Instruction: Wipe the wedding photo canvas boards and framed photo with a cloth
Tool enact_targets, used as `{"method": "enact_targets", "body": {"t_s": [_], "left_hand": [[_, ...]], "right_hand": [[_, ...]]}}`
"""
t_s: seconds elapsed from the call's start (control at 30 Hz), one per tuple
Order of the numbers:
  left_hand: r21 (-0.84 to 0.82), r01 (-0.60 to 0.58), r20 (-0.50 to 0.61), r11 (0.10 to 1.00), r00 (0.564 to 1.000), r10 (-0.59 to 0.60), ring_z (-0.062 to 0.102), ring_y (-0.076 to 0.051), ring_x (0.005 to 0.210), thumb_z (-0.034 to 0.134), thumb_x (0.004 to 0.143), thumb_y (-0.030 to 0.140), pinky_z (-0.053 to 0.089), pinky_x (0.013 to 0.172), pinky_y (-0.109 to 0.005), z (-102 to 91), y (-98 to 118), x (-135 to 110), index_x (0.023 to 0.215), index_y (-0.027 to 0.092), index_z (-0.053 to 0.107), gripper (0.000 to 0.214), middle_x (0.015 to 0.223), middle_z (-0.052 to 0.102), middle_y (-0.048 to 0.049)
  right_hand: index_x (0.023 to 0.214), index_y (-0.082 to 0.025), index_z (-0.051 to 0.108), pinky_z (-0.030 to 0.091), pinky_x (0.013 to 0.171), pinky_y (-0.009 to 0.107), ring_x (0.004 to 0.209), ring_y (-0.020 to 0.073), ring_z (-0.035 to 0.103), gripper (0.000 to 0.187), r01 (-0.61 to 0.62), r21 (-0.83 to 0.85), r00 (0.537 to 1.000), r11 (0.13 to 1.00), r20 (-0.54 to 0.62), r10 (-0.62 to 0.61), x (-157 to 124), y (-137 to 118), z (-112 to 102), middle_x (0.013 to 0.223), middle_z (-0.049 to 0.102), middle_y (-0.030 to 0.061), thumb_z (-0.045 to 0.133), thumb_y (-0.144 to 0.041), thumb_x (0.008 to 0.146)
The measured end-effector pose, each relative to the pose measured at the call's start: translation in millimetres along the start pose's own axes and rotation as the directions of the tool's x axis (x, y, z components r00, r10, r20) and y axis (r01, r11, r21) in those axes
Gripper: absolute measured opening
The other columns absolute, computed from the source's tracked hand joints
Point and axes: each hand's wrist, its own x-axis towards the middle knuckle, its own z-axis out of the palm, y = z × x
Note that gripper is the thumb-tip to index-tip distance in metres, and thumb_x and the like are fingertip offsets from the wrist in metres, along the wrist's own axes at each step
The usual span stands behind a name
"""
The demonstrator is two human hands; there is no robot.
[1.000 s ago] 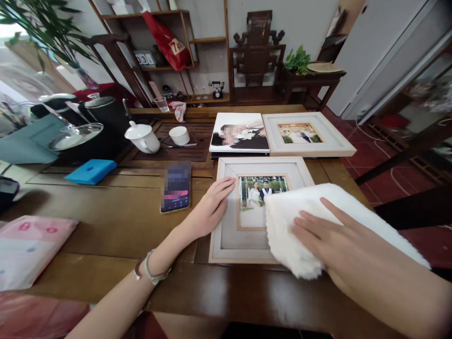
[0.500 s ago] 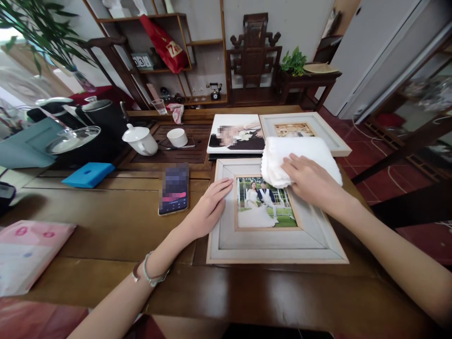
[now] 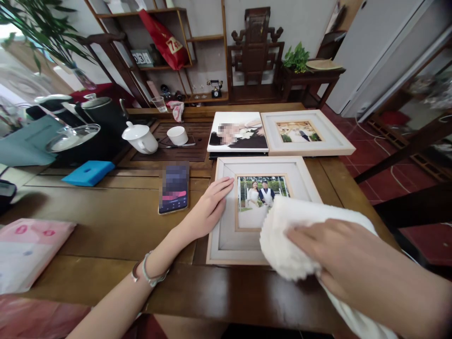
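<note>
A picture frame (image 3: 226, 238) with a wide pale border lies flat on the wooden table, holding a photo of a couple outdoors. My left hand (image 3: 210, 207) rests on the frame's left border, fingers stretched out and flat, gripping nothing. In my right hand (image 3: 339, 259), blurred by motion, is a folded white cloth (image 3: 282, 235) with a scalloped edge. The cloth covers the lower right of the frame and part of the photo; one end hangs below the hand. Behind lie a second pale frame (image 3: 339, 136) and a white photo panel (image 3: 221, 117), side by side.
Left of the frame lies a phone (image 3: 174, 188). Farther left are a blue block (image 3: 88, 173) and a pink-and-white packet (image 3: 31, 254). A lidded white teapot (image 3: 140, 137) and a white cup (image 3: 177, 135) stand near the tea tray (image 3: 192, 153). The table's right edge runs beside the frames.
My right hand has brought the cloth from the frame's upper right corner down toward me to its lower right. The rear frame's photo is now uncovered. My left hand has stayed put.
</note>
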Motion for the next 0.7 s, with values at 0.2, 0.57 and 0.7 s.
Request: {"method": "enact_targets", "body": {"t_s": [0.2, 0.57, 0.7], "left_hand": [[-0.010, -0.013, -0.008, 1.000, 1.000, 0.013, 0.033, -0.026, 0.143, 0.036, 0.099, 0.011, 0.027, 0.118, -0.058, 1.4, -2, -2, 0.146, 0.021, 0.043, 0.049, 0.150, 0.044, -0.0125], [0.009, -0.041, -0.011, 0.999, 0.999, 0.041, 0.033, -0.028, 0.143, 0.034, 0.100, 0.012, 0.027, 0.117, -0.061, 2.6, -4, -2, 0.147, 0.023, 0.041, 0.050, 0.151, 0.043, -0.0125], [0.008, -0.043, -0.032, 0.999, 0.999, 0.044, 0.034, -0.028, 0.142, 0.035, 0.099, 0.011, 0.027, 0.117, -0.061, 4.2, -5, -3, 0.147, 0.023, 0.042, 0.050, 0.150, 0.045, -0.0123]], "right_hand": [[0.101, -0.017, 0.067, 0.048, 0.082, 0.040, 0.096, 0.0273, 0.066, 0.037, -0.104, -0.074, 0.993, 0.992, -0.059, 0.099, 66, 51, 12, 0.101, 0.074, 0.0095, 0.048, -0.001, 0.074], [0.105, -0.008, 0.066, 0.050, 0.079, 0.040, 0.094, 0.0301, 0.066, 0.043, -0.028, -0.184, 0.997, 0.983, -0.072, 0.015, 57, 19, 27, 0.104, 0.070, 0.0206, 0.046, 0.003, 0.069], [0.111, -0.013, 0.066, 0.055, 0.070, 0.036, 0.089, 0.0286, 0.069, 0.053, 0.243, -0.107, 0.964, 0.964, -0.081, -0.252, -4, -28, 12, 0.104, 0.074, 0.0159, 0.051, -0.001, 0.062]]}}
